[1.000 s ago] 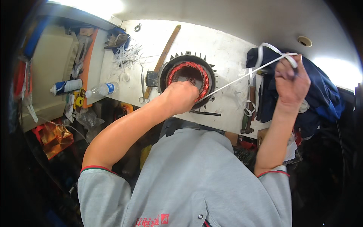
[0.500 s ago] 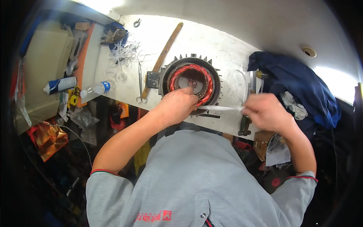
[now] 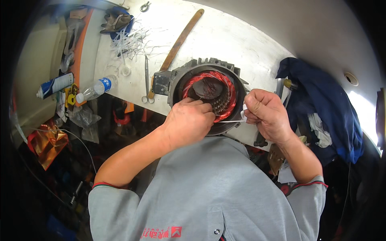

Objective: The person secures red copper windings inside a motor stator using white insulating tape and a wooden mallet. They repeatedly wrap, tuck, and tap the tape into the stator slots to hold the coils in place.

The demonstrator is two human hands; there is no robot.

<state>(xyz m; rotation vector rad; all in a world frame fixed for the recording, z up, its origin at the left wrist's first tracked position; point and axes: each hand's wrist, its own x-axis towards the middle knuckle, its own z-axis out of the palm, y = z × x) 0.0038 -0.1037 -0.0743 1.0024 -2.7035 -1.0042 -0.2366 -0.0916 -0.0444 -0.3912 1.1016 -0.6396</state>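
Note:
A finned grey motor housing [image 3: 173,90] stands on the bench, with a ring of red-wrapped coil winding [image 3: 232,93] inside. At its near left rim my left hand [image 3: 190,120] is closed, its fingertips reaching over the winding and partly hidden inside. Off the right side of the housing, my right hand [image 3: 266,113] pinches white tape [image 3: 244,112]. A narrow stretch of that tape runs taut from the near edge of the winding to my right fingers. Loose wires show in the middle of the ring.
On the white bench [image 3: 237,38] lie a wooden strip [image 3: 183,38], scissors [image 3: 146,80], tape scraps [image 3: 130,40] and a glove [image 3: 116,21]. A plastic bottle [image 3: 96,89] and spray can [image 3: 56,85] are at left. Dark blue cloth [image 3: 321,108] is heaped at right.
My right hand has come left, close to the housing, and the tape between my hands is shorter. My left hand stays at the winding. The whole view has shifted slightly.

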